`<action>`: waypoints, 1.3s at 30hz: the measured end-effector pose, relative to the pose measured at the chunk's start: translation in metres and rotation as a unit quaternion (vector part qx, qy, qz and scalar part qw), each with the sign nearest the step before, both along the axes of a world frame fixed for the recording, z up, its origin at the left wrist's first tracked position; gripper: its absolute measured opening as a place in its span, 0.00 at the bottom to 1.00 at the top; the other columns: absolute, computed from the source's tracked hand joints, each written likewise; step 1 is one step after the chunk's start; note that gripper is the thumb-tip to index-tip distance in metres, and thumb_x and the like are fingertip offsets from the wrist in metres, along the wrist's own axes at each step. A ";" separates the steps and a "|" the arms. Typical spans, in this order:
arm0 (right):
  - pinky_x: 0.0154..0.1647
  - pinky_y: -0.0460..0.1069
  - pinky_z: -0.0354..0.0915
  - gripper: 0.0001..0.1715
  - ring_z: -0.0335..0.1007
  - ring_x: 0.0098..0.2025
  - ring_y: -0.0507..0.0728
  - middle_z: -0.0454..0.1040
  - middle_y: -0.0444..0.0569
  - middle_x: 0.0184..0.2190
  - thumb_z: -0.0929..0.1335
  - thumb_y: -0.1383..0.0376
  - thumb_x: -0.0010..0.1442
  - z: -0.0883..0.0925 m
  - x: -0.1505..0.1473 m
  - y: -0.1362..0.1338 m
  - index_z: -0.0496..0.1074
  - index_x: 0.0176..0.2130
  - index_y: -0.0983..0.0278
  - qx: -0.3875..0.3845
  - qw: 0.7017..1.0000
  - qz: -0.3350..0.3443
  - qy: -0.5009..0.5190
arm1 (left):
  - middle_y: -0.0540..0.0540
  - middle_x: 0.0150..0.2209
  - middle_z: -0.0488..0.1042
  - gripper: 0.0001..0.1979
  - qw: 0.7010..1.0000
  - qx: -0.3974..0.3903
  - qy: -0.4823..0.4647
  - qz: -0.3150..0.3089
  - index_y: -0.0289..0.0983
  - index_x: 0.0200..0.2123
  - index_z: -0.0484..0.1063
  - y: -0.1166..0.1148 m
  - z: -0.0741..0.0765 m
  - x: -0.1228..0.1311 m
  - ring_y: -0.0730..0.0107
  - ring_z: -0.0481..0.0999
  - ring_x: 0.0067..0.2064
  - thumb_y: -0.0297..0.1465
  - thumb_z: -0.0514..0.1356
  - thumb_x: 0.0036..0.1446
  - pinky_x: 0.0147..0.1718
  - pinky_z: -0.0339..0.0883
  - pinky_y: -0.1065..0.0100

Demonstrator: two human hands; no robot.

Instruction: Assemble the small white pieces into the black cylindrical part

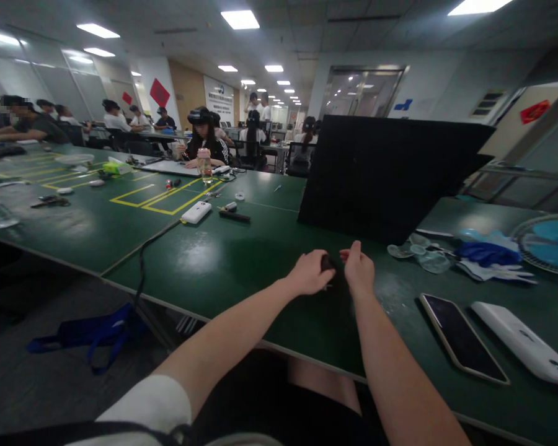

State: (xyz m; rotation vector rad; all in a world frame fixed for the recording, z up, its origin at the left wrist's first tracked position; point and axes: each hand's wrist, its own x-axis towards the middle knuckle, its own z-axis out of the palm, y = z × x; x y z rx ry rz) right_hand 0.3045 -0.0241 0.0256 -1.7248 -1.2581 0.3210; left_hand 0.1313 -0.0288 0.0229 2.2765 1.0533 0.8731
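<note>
My left hand point(310, 274) is closed around a small black object point(327, 264) just above the green table. The object's kind is hard to make out in the dim light. Close to its right side is my right hand point(359, 270), its fingers curled in and its thumb side turned up; whatever lies between those fingertips, if anything, is too small to name. Behind both hands stands a large black panel point(367, 173), tilted on the table.
To the right lie a phone point(464, 337), a white power bank point(523, 341), gloves point(490, 257), clear plastic cups point(430, 257) and a blue round fan point(553, 241). At left are another white power bank point(196, 212) with a cable, a black bar point(235, 216) and a bottle point(204, 166). People sit beyond.
</note>
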 end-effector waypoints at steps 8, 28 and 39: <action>0.46 0.55 0.66 0.34 0.71 0.53 0.66 0.75 0.52 0.54 0.72 0.40 0.51 0.025 -0.016 -0.027 0.79 0.50 0.57 -0.180 0.922 0.256 -0.230 | 0.38 0.50 0.74 0.21 0.959 0.025 -0.085 0.268 0.36 0.51 0.69 0.049 -0.008 -0.142 0.56 0.74 0.52 0.40 0.63 0.58 0.54 0.68 0.54; 0.45 0.52 0.69 0.22 0.73 0.47 0.59 0.76 0.51 0.50 0.72 0.61 0.55 0.001 -0.041 -0.013 0.77 0.50 0.61 -0.224 0.929 0.234 -0.178 | 0.44 0.47 0.78 0.25 0.995 -0.006 0.084 0.053 0.42 0.56 0.67 0.013 -0.004 -0.115 0.58 0.79 0.48 0.35 0.64 0.54 0.50 0.72 0.60; 0.44 0.56 0.71 0.14 0.74 0.42 0.59 0.79 0.48 0.40 0.69 0.56 0.62 0.009 -0.079 -0.033 0.79 0.44 0.58 -0.029 0.953 0.275 -0.125 | 0.44 0.46 0.80 0.25 0.997 -0.036 0.067 0.021 0.42 0.56 0.67 0.009 -0.005 -0.106 0.57 0.81 0.46 0.36 0.65 0.54 0.48 0.73 0.59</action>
